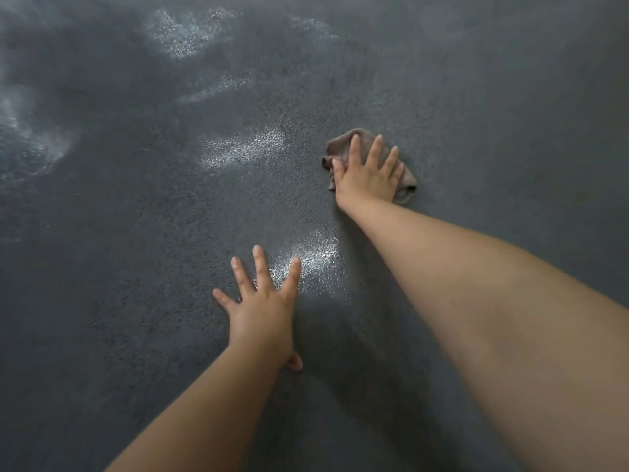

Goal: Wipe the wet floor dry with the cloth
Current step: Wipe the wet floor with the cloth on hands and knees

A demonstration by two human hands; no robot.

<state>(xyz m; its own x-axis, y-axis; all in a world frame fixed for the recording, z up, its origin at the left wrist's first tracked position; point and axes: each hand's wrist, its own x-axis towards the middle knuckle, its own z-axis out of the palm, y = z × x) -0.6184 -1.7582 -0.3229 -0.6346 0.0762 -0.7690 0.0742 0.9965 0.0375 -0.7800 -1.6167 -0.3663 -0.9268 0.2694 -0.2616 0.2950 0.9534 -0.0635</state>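
A crumpled grey-brown cloth (340,141) lies on the dark grey textured floor (493,114), right of centre. My right hand (369,173) presses flat on top of it with straight, spread fingers, hiding most of the cloth. My left hand (262,308) rests flat on the floor nearer to me, fingers spread, holding nothing. Shiny wet patches glisten on the floor: one just past my left fingertips (316,257), one left of the cloth (245,149), and others further away (180,32).
More wet sheen runs along the far left of the floor (30,131). The floor to the right of the cloth looks dull and matt. No other objects are in view.
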